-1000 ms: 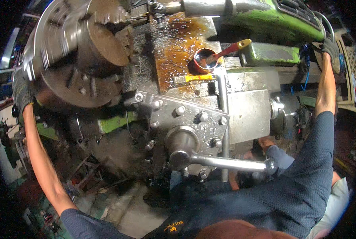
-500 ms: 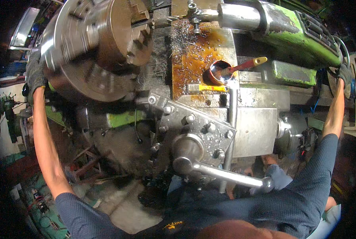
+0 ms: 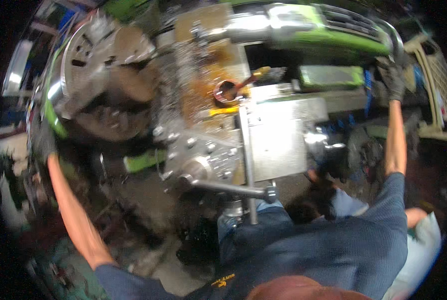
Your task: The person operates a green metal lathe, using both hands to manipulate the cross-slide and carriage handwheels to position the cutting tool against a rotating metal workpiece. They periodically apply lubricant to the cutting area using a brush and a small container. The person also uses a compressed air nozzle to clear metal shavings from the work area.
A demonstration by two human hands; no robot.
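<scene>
At the far left, my gloved left hand (image 3: 44, 139) reaches beside the headstock end of a lathe, left of the big metal chuck (image 3: 91, 47); its fingers are dark and smeared. My gloved right hand (image 3: 393, 80) is closed at the lower rim of the tailstock handwheel (image 3: 397, 44), partly blurred. Between my arms sits the tool post (image 3: 176, 162) with several bolts and a long lever handle (image 3: 228, 188). Behind it, a round reddish cup (image 3: 216, 95) holds a brush (image 3: 257, 74) with a red and yellow handle. A yellow-handled brush (image 3: 222, 111) lies nearby.
The oily brown plate (image 3: 192, 95) runs under the cup. The green tailstock (image 3: 308, 42) lies across the back right. An upright metal rod (image 3: 248, 165) stands beside the tool post. Another person's pale blue clothing (image 3: 416, 255) shows at lower right.
The view has shifted, so the machine sits further left and is blurrier. The chuck has turned to another position. My hands remain at the headstock side and the handwheel.
</scene>
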